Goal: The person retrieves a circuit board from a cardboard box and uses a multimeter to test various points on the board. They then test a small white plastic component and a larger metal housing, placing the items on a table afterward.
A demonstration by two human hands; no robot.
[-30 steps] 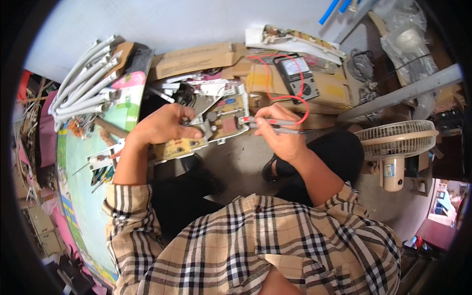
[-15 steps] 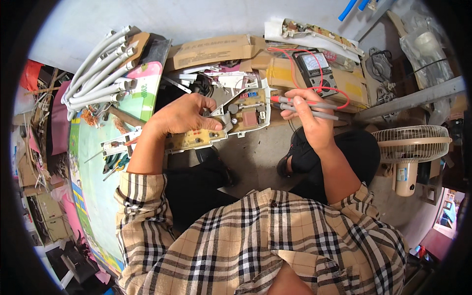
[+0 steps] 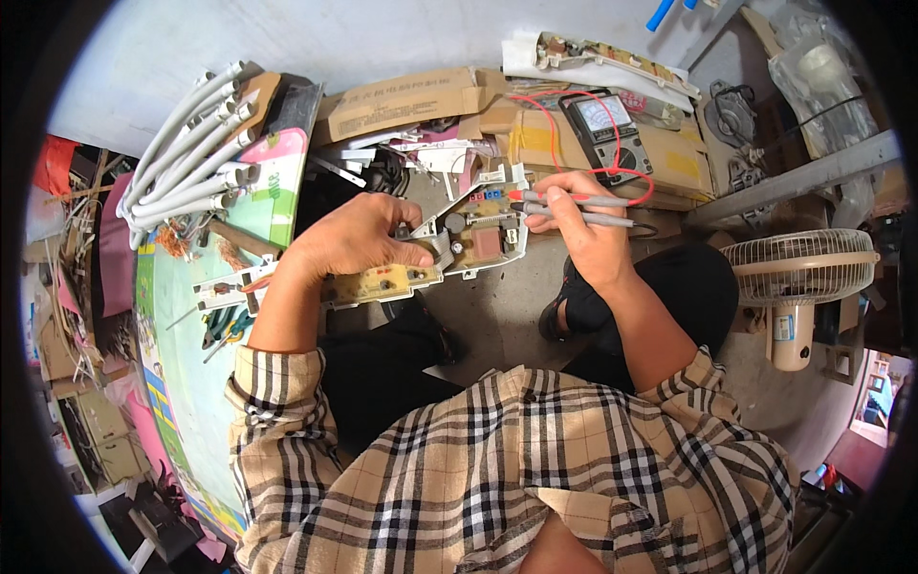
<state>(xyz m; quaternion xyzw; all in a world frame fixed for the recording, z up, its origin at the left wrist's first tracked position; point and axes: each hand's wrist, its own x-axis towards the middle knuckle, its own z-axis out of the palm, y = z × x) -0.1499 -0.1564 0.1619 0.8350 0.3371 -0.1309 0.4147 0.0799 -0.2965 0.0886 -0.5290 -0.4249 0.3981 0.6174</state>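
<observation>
My left hand point(image 3: 354, 239) grips a white-framed circuit board assembly point(image 3: 478, 247) with yellowish boards, its thumb lying near a grey ribbon. In my right hand point(image 3: 588, 239) are two grey-bodied test probes point(image 3: 602, 219), one red-tipped, one black-tipped, held together in closed fingers. Their tips are at the board's upper right, by small coloured components; whether they touch it I cannot tell. Behind my right hand an analogue multimeter point(image 3: 604, 120) lies on cardboard, with a red lead looping down from it.
Grey hoses point(image 3: 182, 167) lie on a pale panel point(image 3: 182, 373) at my left, with tools below them. Flattened cardboard point(image 3: 392, 105) and white housings fill the back. A grey rail point(image 3: 794, 177) and a beige fan point(image 3: 794, 287) are at my right, my legs beneath the board.
The view has shifted slightly. Relative to the board, my right hand has moved the probe tips upward toward its upper right corner. My left hand keeps its grip.
</observation>
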